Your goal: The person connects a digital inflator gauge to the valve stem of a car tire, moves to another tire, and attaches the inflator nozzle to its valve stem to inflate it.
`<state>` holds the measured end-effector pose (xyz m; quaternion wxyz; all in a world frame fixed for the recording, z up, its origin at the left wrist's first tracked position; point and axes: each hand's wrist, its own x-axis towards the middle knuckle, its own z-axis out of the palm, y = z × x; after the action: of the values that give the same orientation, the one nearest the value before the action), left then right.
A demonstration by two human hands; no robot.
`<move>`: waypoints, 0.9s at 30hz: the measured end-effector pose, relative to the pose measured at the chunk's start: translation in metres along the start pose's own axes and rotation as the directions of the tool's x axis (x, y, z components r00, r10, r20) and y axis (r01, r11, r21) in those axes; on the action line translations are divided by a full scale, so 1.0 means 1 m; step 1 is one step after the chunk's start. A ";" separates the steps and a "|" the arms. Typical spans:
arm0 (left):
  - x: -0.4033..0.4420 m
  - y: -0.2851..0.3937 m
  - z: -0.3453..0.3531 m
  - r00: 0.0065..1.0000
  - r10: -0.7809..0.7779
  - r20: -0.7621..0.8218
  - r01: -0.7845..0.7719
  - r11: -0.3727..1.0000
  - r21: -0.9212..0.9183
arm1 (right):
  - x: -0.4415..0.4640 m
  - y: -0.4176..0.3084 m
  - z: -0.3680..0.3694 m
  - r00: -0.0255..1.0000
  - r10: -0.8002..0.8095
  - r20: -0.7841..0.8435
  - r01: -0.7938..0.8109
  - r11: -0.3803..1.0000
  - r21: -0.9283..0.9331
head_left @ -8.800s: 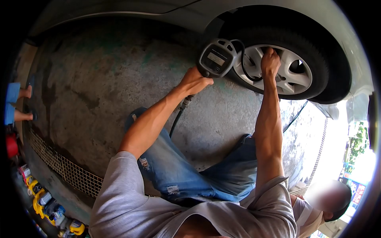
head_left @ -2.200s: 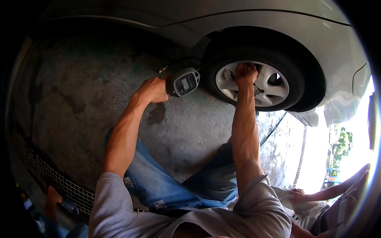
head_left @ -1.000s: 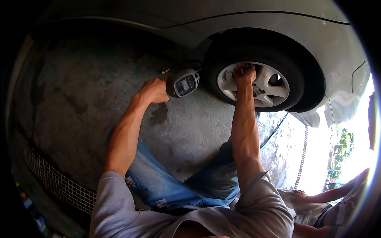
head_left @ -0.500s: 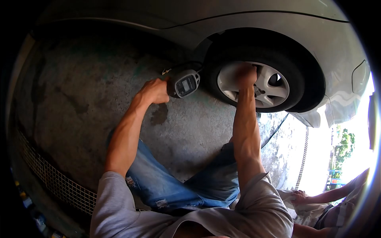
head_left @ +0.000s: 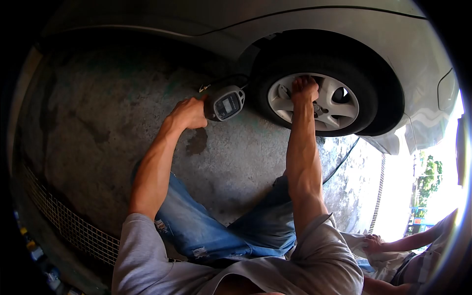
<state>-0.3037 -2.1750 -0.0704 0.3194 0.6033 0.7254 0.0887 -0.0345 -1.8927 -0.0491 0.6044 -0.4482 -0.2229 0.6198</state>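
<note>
My left hand (head_left: 191, 113) is closed around the near end of a grey digital tyre inflator gauge (head_left: 227, 104), its small lit screen facing up. A dark hose with a brass-coloured fitting (head_left: 204, 88) lies just beyond the gauge. At the car wheel's silver rim (head_left: 339, 121), my right hand (head_left: 305, 88) is curled, fingers bent together over the upper left spokes. Whatever those fingers grip is hidden or too small to make out. Around the rim sits the black tyre (head_left: 366, 93), which is still mounted on the car.
The silver car body (head_left: 418, 54) spans the top and right. A dark hose (head_left: 342, 164) runs across the floor behind my right arm. A metal floor grate (head_left: 73, 216) is at lower left. Another person's hand (head_left: 373, 244) holds pale cloth at lower right.
My right hand, blurred before, is now sharp and sits in nearly the same place at the rim. The left hand and gauge have shifted only slightly.
</note>
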 end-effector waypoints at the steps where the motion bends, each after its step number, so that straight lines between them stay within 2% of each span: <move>1: 0.000 0.001 -0.001 1.000 0.000 0.001 0.000 1.000 0.003 | 0.001 0.000 0.002 1.000 -0.010 -0.003 0.010 1.000 -0.016; 5: -0.001 0.006 -0.003 1.000 -0.017 0.021 0.017 1.000 0.002 | 0.005 0.005 0.003 0.998 -0.025 -0.056 0.026 1.000 0.012; 8: -0.004 0.012 -0.009 0.998 -0.035 0.044 0.036 0.999 -0.007 | 0.006 0.001 0.001 1.000 0.012 -0.008 -0.011 0.993 0.115; 10: -0.005 0.014 -0.011 0.997 -0.057 0.056 0.057 0.998 0.007 | 0.035 0.014 -0.018 0.976 -0.185 0.119 0.200 0.971 -0.131; 13: -0.003 0.012 -0.008 0.998 -0.051 0.042 0.051 0.999 0.019 | 0.099 0.038 -0.057 0.849 -0.399 0.346 0.521 0.739 -0.426; 15: -0.002 0.011 -0.008 0.997 -0.054 0.046 0.053 0.998 0.016 | 0.093 0.035 -0.052 0.896 -0.358 0.263 0.439 0.803 -0.403; 16: -0.001 0.011 -0.008 0.997 -0.054 0.049 0.054 0.998 0.016 | 0.060 0.023 -0.030 0.968 -0.227 0.112 0.249 0.933 -0.260; 17: 0.000 0.009 -0.006 0.998 -0.048 0.046 0.047 0.999 0.017 | 0.030 0.013 -0.011 0.998 -0.058 -0.013 0.057 0.995 -0.078; 20: 0.004 0.004 -0.001 0.999 -0.028 0.039 0.028 0.999 0.015 | -0.008 0.001 0.010 0.991 -0.121 -0.053 0.119 0.992 -0.038; 23: 0.006 0.002 0.001 0.999 -0.012 0.037 0.012 1.000 0.009 | -0.023 -0.007 0.019 0.989 -0.076 -0.125 0.069 0.996 -0.065; 27: 0.009 -0.002 0.003 0.999 -0.005 0.038 0.005 1.000 0.015 | 0.004 0.005 0.003 0.992 -0.097 -0.086 0.090 0.992 -0.086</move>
<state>-0.3042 -2.1684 -0.0769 0.3289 0.6054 0.7213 0.0709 -0.0393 -1.8890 -0.0527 0.6234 -0.4889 -0.2414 0.5604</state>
